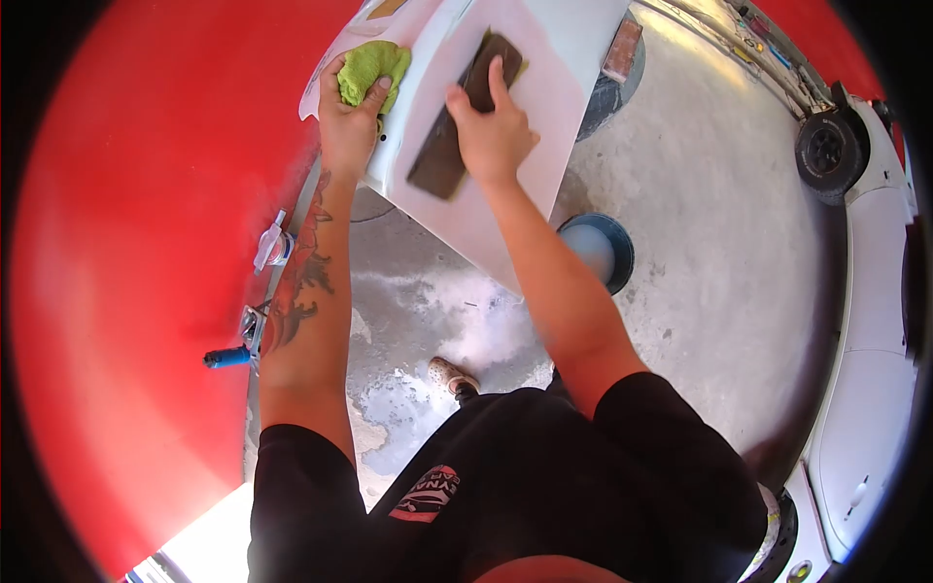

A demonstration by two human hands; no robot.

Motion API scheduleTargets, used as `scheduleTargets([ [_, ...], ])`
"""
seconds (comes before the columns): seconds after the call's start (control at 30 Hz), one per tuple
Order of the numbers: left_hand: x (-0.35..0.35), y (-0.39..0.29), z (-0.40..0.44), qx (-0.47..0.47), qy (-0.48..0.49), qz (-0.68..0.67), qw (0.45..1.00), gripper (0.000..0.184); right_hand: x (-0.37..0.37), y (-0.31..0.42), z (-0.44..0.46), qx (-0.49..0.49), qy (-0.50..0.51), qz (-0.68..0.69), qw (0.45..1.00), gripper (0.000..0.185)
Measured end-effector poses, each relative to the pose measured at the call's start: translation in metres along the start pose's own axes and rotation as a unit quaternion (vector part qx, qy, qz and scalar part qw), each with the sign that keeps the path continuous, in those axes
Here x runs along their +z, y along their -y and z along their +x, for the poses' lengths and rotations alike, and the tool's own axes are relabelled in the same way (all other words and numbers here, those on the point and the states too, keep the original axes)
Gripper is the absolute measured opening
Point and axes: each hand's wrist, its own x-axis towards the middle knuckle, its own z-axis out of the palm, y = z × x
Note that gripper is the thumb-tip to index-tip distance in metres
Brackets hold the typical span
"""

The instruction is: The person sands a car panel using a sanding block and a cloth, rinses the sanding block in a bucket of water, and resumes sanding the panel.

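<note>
My left hand (352,107) grips a bunched yellow-green cloth (373,70) at the upper left edge of a white car body panel (496,228). Over the panel's face, my right hand (496,131) is closed on a long dark sanding block (437,160), its thumb and index finger showing along the top. The block lies slantwise on the panel, slightly blurred. Most of the right fingers' undersides are hidden by the hand itself.
A dark bucket (622,255) of cloudy water stands on the concrete floor right of the panel. A brick (623,51) sits behind it. A red wall (136,243) rises at left, a blue-handled tool (226,358) beside it. A white car (870,389) stands at right.
</note>
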Motion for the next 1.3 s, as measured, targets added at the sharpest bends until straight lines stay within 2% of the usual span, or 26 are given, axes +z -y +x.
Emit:
scheduleTargets([
  [0.13, 0.001, -0.002, -0.003, 0.001, -0.001, -0.004, 1.0, 0.053, -0.025, -0.039, -0.129, -0.004, 0.033, -0.039, 0.999, 0.082],
  [0.27, -0.004, 0.013, 0.005, -0.01, -0.004, -0.047, 0.999, 0.054, 0.001, 0.005, -0.059, -0.057, -0.038, -0.008, 0.998, 0.08],
  [0.33, -0.005, 0.01, 0.004, -0.024, 0.011, -0.068, 0.997, 0.049, 0.002, 0.026, -0.023, -0.067, -0.019, 0.02, 0.997, 0.079],
  [0.43, -0.002, 0.004, -0.005, -0.036, 0.003, -0.077, 0.996, 0.047, -0.004, 0.012, -0.056, -0.028, -0.018, 0.014, 0.999, 0.08],
  [0.47, -0.004, 0.002, -0.003, -0.035, -0.003, -0.075, 0.997, 0.047, -0.002, -0.003, -0.085, -0.041, -0.029, 0.009, 0.999, 0.082],
  [0.53, -0.007, 0.003, -0.002, -0.029, -0.011, -0.051, 0.998, 0.045, -0.015, -0.022, -0.137, -0.015, 0.032, 0.008, 0.999, 0.084],
  [0.63, -0.009, 0.004, -0.002, -0.017, -0.011, -0.04, 0.999, 0.045, 0.003, 0.003, -0.103, -0.009, -0.006, 0.013, 1.0, 0.084],
  [0.67, -0.007, 0.004, 0.0, -0.011, -0.009, -0.043, 0.999, 0.046, 0.012, 0.022, -0.077, -0.035, -0.045, 0.011, 0.998, 0.082],
  [0.73, -0.012, 0.011, 0.003, -0.014, 0.004, -0.084, 0.996, 0.047, 0.018, 0.046, -0.035, -0.058, -0.059, 0.022, 0.996, 0.08],
  [0.83, -0.01, 0.011, -0.003, -0.022, -0.011, -0.056, 0.998, 0.049, 0.004, 0.028, -0.057, -0.053, -0.036, 0.013, 0.998, 0.081],
  [0.93, -0.008, 0.003, -0.003, -0.009, -0.01, -0.012, 1.0, 0.054, -0.016, -0.034, -0.129, -0.041, 0.018, -0.004, 0.999, 0.082],
  [1.03, -0.01, 0.009, -0.005, 0.009, -0.013, 0.006, 1.0, 0.058, -0.013, -0.026, -0.107, -0.052, 0.004, 0.009, 0.999, 0.081],
  [1.17, -0.011, 0.005, 0.001, 0.016, -0.005, 0.054, 0.998, 0.061, 0.011, 0.049, 0.047, -0.013, -0.022, 0.021, 0.999, 0.077],
  [1.2, -0.008, 0.003, -0.001, 0.009, 0.0, 0.063, 0.998, 0.061, -0.011, 0.07, 0.058, 0.023, 0.056, -0.025, 0.998, 0.083],
  [1.27, -0.003, -0.005, -0.007, -0.003, -0.016, 0.073, 0.997, 0.061, 0.011, 0.034, 0.034, -0.02, -0.028, 0.014, 0.999, 0.079],
  [1.3, -0.003, -0.002, -0.005, 0.008, -0.021, 0.075, 0.997, 0.06, 0.0, 0.02, 0.001, -0.003, -0.004, 0.011, 1.0, 0.083],
])
